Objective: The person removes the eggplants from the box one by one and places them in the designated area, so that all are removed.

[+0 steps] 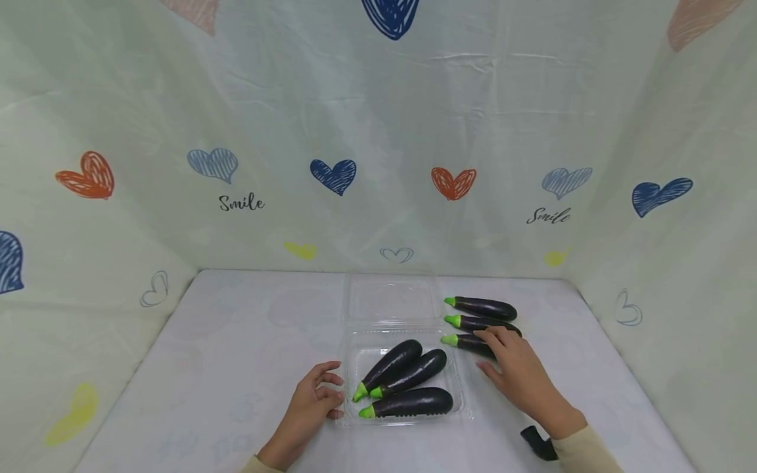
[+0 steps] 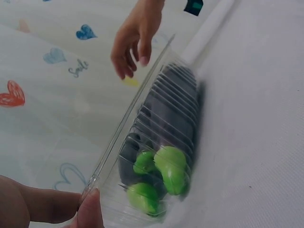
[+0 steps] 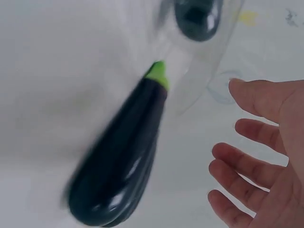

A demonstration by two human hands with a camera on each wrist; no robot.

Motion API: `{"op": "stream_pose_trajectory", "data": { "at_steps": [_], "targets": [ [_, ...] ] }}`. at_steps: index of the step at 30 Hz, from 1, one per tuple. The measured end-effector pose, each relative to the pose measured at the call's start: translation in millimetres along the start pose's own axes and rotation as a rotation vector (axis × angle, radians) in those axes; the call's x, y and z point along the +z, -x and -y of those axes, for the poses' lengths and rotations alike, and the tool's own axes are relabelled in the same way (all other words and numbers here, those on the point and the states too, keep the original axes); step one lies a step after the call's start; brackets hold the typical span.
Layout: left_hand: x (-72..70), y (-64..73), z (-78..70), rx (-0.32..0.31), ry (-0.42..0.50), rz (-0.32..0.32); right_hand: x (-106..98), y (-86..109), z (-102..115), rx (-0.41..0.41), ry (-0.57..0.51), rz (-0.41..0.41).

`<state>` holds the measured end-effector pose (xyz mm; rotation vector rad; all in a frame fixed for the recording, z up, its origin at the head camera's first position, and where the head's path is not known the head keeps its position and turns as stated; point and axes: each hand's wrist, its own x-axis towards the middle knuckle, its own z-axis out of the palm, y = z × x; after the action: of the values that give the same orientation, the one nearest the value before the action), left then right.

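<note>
A clear plastic clamshell box [image 1: 464,402] stands on the table with three dark eggplants in it, their green stems to the left. One of these eggplants [image 1: 414,402] lies along the front side. At the box's left edge my left hand [image 1: 313,401] pinches the rim between thumb and finger, plain in the left wrist view. My right hand [image 1: 520,368] hovers over three more eggplants to the right of the box, fingers loosely spread and holding nothing. It partly hides the nearest loose eggplant [image 1: 467,342] in the head view; in the right wrist view an eggplant [image 3: 118,152] lies beside the fingers.
The box's lid [image 1: 390,299] is folded back flat behind it. A farther loose eggplant [image 1: 485,307] lies to the right of the lid. A black strap-like piece [image 1: 538,443] shows beside the right wrist. A heart-printed curtain [image 1: 390,131] surrounds the white table [image 1: 236,341].
</note>
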<state>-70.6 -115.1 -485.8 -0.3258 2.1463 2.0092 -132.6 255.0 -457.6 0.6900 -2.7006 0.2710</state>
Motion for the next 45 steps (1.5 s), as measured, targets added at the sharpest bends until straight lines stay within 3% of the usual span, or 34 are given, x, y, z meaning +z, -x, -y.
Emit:
{"op": "stream_pose_trajectory", "data": {
  "at_steps": [8,14,20,26,35,45],
  "targets": [
    [-0.5,0.3,0.9,0.006,0.011,0.001,-11,-10.9,31,-0.099,-0.029,0.039],
    [-0.5,1.5,0.7,0.016,0.021,0.003,-7,-15.7,47,-0.148,-0.043,0.112],
    [-0.6,2.2,-0.1,0.019,0.03,0.007,-3,-17.9,58,-0.227,-0.065,0.123],
    [-0.3,1.6,-0.2,0.013,0.025,0.003,-1,-18.8,67,-0.311,-0.093,0.162],
    [-0.2,0.8,0.2,0.006,0.016,-0.001,5,-18.7,74,-0.351,-0.075,0.273],
    [0.0,0.6,1.6,0.004,0.016,-0.001,6,-21.1,75,-0.377,-0.054,0.306]
  ]
}}
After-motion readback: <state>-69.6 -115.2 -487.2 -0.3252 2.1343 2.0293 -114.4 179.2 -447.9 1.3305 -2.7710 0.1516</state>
